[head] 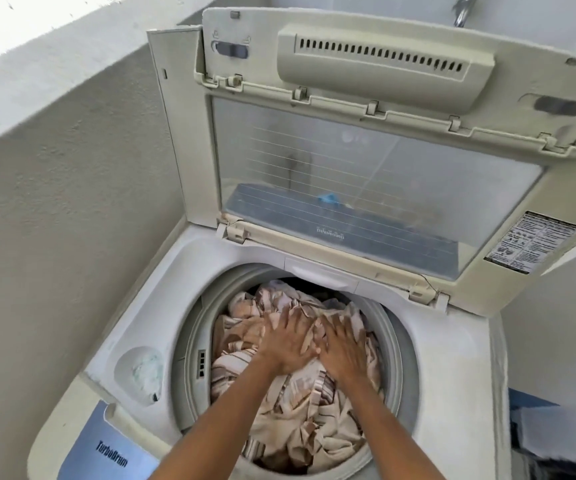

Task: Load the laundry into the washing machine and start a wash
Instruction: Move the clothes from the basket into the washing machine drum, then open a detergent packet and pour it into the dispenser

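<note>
Head view: both hands flat, fingers spread, left hand and right hand pressing striped laundry into drum, 6 o'clock below raised lid. Loading step. Next likely: close lid, start.

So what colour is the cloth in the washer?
The crumpled cloth is cream with brown and pinkish stripes, seen in the head view.

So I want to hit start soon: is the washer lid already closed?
No, the lid stands raised behind the drum, while both hands press flat on the striped laundry.
</note>
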Tool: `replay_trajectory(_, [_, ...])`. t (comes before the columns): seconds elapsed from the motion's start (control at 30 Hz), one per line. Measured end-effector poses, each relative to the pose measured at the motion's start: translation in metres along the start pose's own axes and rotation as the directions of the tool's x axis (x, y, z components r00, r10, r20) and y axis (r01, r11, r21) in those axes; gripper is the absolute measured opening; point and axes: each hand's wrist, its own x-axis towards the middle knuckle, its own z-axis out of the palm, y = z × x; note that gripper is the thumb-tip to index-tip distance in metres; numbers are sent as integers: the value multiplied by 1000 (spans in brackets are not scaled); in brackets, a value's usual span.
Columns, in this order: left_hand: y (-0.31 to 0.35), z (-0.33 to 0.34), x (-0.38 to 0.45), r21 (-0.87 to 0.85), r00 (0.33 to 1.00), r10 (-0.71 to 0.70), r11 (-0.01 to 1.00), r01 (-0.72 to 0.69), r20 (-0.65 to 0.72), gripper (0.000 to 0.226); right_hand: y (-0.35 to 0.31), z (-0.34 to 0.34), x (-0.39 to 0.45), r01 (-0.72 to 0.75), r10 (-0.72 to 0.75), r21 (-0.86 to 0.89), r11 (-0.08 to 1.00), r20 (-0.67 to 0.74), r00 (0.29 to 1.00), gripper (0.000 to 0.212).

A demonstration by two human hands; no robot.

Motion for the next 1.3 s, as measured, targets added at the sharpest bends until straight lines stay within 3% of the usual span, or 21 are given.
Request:
replay_trajectory(0.1, [-10,6,29,-3,994,-5,1000,5,105,84,12,4,32,-107,103,60,992,71,992,57])
replay_trajectory(0.2, [-16,12,55,5,992,-28,1000,27,120,87,18,6,58,-173,150,146,974,155,976,56])
replay_trajectory(0.3, [-20,22,65,-3,993,-28,1000,29,114,89,14,6,62,-191,168,157,969,149,974,54])
replay_trajectory(0.4, [-21,29,63,5,997,-22,1000,21,77,89,5,-2,50,-166,180,158,973,-75,981,47])
replay_trajectory(0.5, [-19,28,52,-72,1000,-21,997,21,0,86,-9,-12,29,-142,267,394,908,-283,921,42])
replay_trajectory(0.57, [-14,17,39,-186,992,-48,982,26,-118,81,-17,-21,16,-116,330,515,849,-346,878,36])
replay_trajectory(0.63, [-4,-2,23,-359,925,-176,932,46,-337,72,-29,-32,2,-44,411,684,728,-384,827,25])
replay_trajectory(0.7, [8,-26,10,-640,793,-405,768,24,-456,50,-46,-46,-11,70,539,888,454,-336,772,19])
replay_trajectory(0.73, [15,-39,5,-802,743,-518,596,-43,-424,38,-53,-53,-15,118,603,954,276,-267,752,18])
replay_trajectory(0.8, [25,-68,-3,-971,748,-628,59,-230,-216,22,-69,-68,-19,211,658,967,-139,-70,750,25])
replay_trajectory(0.83, [27,-81,-6,-937,776,-625,-213,-278,-88,20,-76,-74,-20,235,641,920,-314,23,767,33])
replay_trajectory(0.87, [28,-90,-6,-864,796,-606,-405,-299,9,21,-82,-80,-19,243,611,861,-447,95,786,42])
replay_trajectory(0.9, [27,-96,-5,-809,807,-586,-507,-298,70,24,-87,-84,-16,245,579,804,-541,145,802,48])
replay_trajectory(0.97, [25,-102,-4,-769,823,-553,-579,-270,127,31,-94,-91,-12,254,546,730,-635,191,816,54])
replay_trajectory(1.13, [14,-105,-6,-588,899,-403,-774,-235,170,46,-93,-96,-15,343,597,650,-677,214,773,59])
replay_trajectory(1.3, [13,-105,-1,-517,940,-317,-830,-210,127,47,-91,-97,-7,367,574,608,-704,182,798,59])
